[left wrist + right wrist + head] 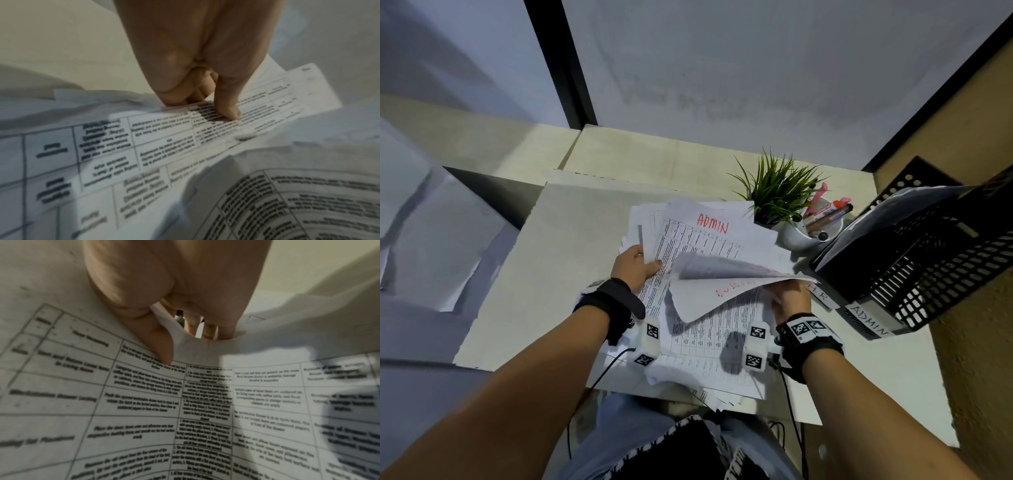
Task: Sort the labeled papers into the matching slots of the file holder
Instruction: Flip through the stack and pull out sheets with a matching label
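Observation:
A loose pile of printed papers [698,339] covers the desk in front of me; one sheet at the back is marked ADMIN [712,224] in red. My left hand [650,265] grips the pile's left edge, thumb [228,110] pressed on a printed table sheet [123,146], fingers curled beneath. My right hand [787,294] pinches the right edge of a curled sheet [709,298] with red writing and holds it lifted over the pile. In the right wrist view the thumb [162,352] lies on this printed sheet [205,402], the fingers behind it. The black mesh file holder [914,270] stands at the right, with HR [822,294] and ADMIN [869,320] slot labels.
A small potted plant [774,195] and a white cup of pens [815,229] stand behind the pile, next to the file holder. Papers sit in the holder's top slot [893,205]. A wall [969,342] runs close along the right; the desk's front edge is at my lap.

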A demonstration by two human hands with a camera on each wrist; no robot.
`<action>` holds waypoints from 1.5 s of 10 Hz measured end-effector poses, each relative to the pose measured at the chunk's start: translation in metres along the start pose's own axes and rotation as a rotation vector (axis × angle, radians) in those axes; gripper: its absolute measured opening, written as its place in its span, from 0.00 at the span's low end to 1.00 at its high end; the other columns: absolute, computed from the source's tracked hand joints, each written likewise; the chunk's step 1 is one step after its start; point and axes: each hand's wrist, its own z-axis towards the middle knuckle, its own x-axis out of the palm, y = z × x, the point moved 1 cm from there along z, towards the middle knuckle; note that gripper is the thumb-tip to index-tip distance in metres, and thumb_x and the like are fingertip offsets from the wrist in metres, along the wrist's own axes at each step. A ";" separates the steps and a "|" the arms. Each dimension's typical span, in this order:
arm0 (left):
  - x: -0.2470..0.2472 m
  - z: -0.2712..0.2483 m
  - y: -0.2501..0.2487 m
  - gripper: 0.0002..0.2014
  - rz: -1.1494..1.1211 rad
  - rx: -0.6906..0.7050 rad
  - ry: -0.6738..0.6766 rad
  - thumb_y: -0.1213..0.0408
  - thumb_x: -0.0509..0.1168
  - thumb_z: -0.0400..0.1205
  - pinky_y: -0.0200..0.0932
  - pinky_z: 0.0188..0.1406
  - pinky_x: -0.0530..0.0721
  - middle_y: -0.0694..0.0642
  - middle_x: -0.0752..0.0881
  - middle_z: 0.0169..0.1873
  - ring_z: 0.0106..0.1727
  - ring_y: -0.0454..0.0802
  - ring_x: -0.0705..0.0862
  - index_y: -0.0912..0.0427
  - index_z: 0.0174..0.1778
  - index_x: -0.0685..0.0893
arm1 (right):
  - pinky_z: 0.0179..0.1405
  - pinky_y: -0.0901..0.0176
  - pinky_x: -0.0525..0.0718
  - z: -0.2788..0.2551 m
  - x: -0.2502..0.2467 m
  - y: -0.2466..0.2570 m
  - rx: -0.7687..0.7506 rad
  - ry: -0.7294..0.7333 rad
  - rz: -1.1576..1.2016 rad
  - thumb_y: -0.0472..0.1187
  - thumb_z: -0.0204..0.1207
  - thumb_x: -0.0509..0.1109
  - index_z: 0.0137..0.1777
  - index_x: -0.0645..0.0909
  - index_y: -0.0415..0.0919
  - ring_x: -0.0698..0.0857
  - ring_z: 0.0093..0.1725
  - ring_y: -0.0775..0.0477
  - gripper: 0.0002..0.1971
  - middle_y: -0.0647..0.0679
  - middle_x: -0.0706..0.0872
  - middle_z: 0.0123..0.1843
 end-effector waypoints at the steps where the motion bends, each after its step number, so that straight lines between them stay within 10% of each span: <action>1: -0.002 -0.003 0.001 0.11 -0.254 -0.069 0.047 0.79 0.69 0.74 0.59 0.67 0.79 0.71 0.84 0.60 0.58 0.62 0.84 0.64 0.49 0.81 | 0.53 0.48 0.79 0.009 0.007 -0.004 -0.023 -0.061 0.054 0.22 0.73 0.64 0.49 0.83 0.31 0.77 0.47 0.44 0.10 0.42 0.83 0.39; 3: 0.000 -0.004 0.003 0.11 -0.353 -0.098 0.030 0.75 0.74 0.71 0.59 0.66 0.81 0.67 0.87 0.57 0.59 0.63 0.86 0.63 0.48 0.84 | 0.45 0.51 0.82 0.007 0.018 0.003 -0.059 -0.124 0.198 0.29 0.65 0.72 0.50 0.85 0.40 0.83 0.45 0.43 0.13 0.40 0.88 0.49; 5: -0.004 0.004 0.012 0.06 -0.246 -0.029 -0.102 0.64 0.69 0.74 0.48 0.46 0.79 0.56 0.81 0.32 0.36 0.53 0.78 0.55 0.31 0.85 | 0.41 0.57 0.85 0.005 0.008 0.001 -0.103 -0.043 -0.015 0.20 0.67 0.67 0.35 0.83 0.44 0.81 0.36 0.46 0.16 0.51 0.86 0.32; 7: -0.004 0.014 0.018 0.10 -0.113 -0.075 -0.077 0.73 0.61 0.79 0.59 0.66 0.80 0.61 0.86 0.50 0.55 0.62 0.85 0.61 0.50 0.85 | 0.24 0.67 0.82 -0.016 0.007 0.002 -0.099 0.096 0.209 0.19 0.68 0.54 0.11 0.78 0.39 0.82 0.23 0.50 0.28 0.47 0.84 0.23; 9: 0.001 -0.011 -0.008 0.30 0.092 0.034 -0.149 0.84 0.51 0.76 0.42 0.74 0.67 0.55 0.71 0.70 0.72 0.51 0.71 0.64 0.75 0.69 | 0.30 0.68 0.79 -0.014 0.004 0.005 -0.041 0.009 0.102 0.22 0.75 0.58 0.31 0.76 0.41 0.78 0.32 0.54 0.17 0.53 0.84 0.25; 11: 0.012 -0.031 -0.029 0.35 0.239 0.278 0.281 0.80 0.63 0.76 0.51 0.78 0.64 0.52 0.66 0.77 0.78 0.50 0.65 0.49 0.76 0.66 | 0.45 0.54 0.83 -0.033 0.011 0.041 -0.076 0.078 0.349 0.21 0.66 0.70 0.39 0.81 0.35 0.84 0.40 0.44 0.09 0.42 0.86 0.39; 13: 0.015 -0.045 -0.069 0.25 0.141 0.505 -0.107 0.68 0.68 0.79 0.17 0.64 0.66 0.55 0.71 0.75 0.77 0.50 0.69 0.62 0.73 0.72 | 0.34 0.64 0.81 -0.067 0.008 0.093 -0.417 0.121 0.396 0.25 0.70 0.71 0.41 0.83 0.32 0.86 0.32 0.55 0.04 0.54 0.88 0.29; 14: 0.018 -0.062 -0.089 0.24 -0.029 0.600 -0.084 0.70 0.67 0.80 0.17 0.57 0.73 0.56 0.79 0.66 0.59 0.28 0.79 0.62 0.73 0.73 | 0.30 0.70 0.80 -0.089 0.005 0.106 -0.547 0.097 0.357 0.26 0.68 0.74 0.52 0.81 0.25 0.85 0.29 0.61 0.13 0.58 0.88 0.27; 15: 0.025 -0.074 -0.091 0.21 -0.218 0.543 -0.001 0.77 0.66 0.79 0.16 0.44 0.78 0.51 0.82 0.55 0.47 0.19 0.82 0.59 0.67 0.76 | 0.45 0.58 0.85 -0.107 0.005 0.107 -0.646 0.173 0.293 0.20 0.67 0.72 0.46 0.88 0.44 0.88 0.44 0.55 0.18 0.55 0.91 0.40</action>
